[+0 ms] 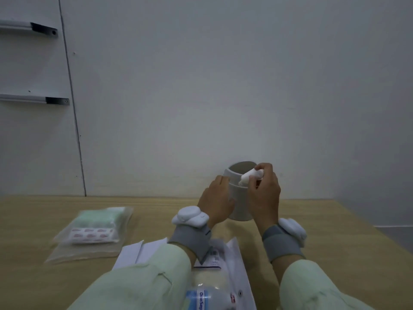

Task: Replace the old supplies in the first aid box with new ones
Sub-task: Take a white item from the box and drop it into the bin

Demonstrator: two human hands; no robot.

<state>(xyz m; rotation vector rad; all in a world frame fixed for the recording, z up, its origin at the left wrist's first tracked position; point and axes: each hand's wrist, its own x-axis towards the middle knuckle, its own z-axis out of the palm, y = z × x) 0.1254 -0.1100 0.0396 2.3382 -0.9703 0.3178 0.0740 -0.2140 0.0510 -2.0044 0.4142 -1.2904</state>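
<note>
An open grey cylindrical container (pixel 240 198) stands upright on the wooden table (pixel 44 209) near the wall. My left hand (pixel 218 198) grips its left side. My right hand (pixel 264 193) holds a small white roll (pixel 248 176) at the container's rim, tilted toward the opening. A clear pouch with green packets and a blister strip of pink tablets (pixel 92 231) lies at the left. Between my forearms lie white paper packets (pixel 143 249) and a clear bag with a blue-labelled bottle (pixel 207 296).
A white wall (pixel 201 86) rises right behind the container. Two grey rails (pixel 33 27) are mounted on the wall at upper left. The table's right edge (pixel 366 222) runs diagonally at the right.
</note>
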